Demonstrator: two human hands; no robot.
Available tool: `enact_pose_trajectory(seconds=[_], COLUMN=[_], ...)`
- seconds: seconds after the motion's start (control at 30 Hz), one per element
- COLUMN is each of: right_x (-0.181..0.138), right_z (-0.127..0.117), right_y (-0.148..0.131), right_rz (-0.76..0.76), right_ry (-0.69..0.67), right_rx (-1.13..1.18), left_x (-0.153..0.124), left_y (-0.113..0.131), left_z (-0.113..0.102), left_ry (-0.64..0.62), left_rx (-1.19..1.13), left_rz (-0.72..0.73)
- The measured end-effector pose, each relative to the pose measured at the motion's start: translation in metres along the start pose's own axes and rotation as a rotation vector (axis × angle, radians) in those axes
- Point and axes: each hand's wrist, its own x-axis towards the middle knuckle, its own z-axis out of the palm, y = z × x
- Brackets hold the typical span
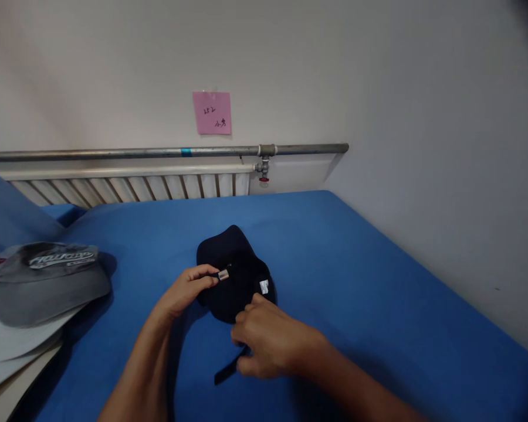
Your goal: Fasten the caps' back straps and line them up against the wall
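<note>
1. Navy cloth marks the cap (233,258), which is seen lying near the middle of the blue bed (356,281), its back opening turned toward the near edge and a white label (264,286) showing inside.
2. The metal buckle (223,274) at the cap's back is pinched by the left hand (187,292); thumb and fingers (209,274) are closed together on it.
3. The strap (226,371) is held by the right hand (268,343), whose fingers are curled shut around it at the cap's near side; the strap's end sticks out below the hand.
4. The step in hand is judged to be the adjusting of the back strap at its buckle.
5. A further pull would call for the buckle to be kept pinned while the strap is drawn straight, untwisted.
6. A grey cap (48,281) is set well apart at the left, on white sheets (13,340); a radiator (127,187) and a pink note (212,112) are seen at the far wall.
</note>
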Motion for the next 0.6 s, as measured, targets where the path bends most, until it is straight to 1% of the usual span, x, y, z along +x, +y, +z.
enact_pose_trajectory(seconds=[0.1,0.17,0.23,0.3,0.37,0.43,0.5,0.6], right_x=[0.002,0.003,0.003,0.002,0.0,0.0,0.001,0.006], right_z=[0.008,0.012,0.011,0.006,-0.001,-0.007,-0.012,-0.013], right_y=[0.002,0.003,0.004,0.005,0.007,0.011,0.016,0.025], right_rz=[0.037,0.051,0.033,-0.009,-0.016,0.051,0.134,0.199], right_ry=[-0.054,-0.053,-0.037,-0.016,0.035,0.157,0.332,0.556], right_rx=[0.001,0.001,0.064,0.265,0.559,0.842,1.042,1.16], left_x=[0.0,0.001,0.001,0.0,-0.001,-0.004,-0.007,-0.01], left_y=[0.0,0.0,0.0,0.0,0.001,0.002,0.003,0.006], left_z=[0.0,0.0,0.0,-0.001,-0.002,-0.004,-0.005,-0.008], left_ry=[-0.008,-0.012,-0.011,0.001,0.016,0.022,-0.001,-0.048], left_rx=[0.018,0.033,0.048,0.06,0.057,0.04,0.04,0.079], left_rz=[-0.007,-0.002,0.01,0.018,0.022,0.034,0.057,0.109])
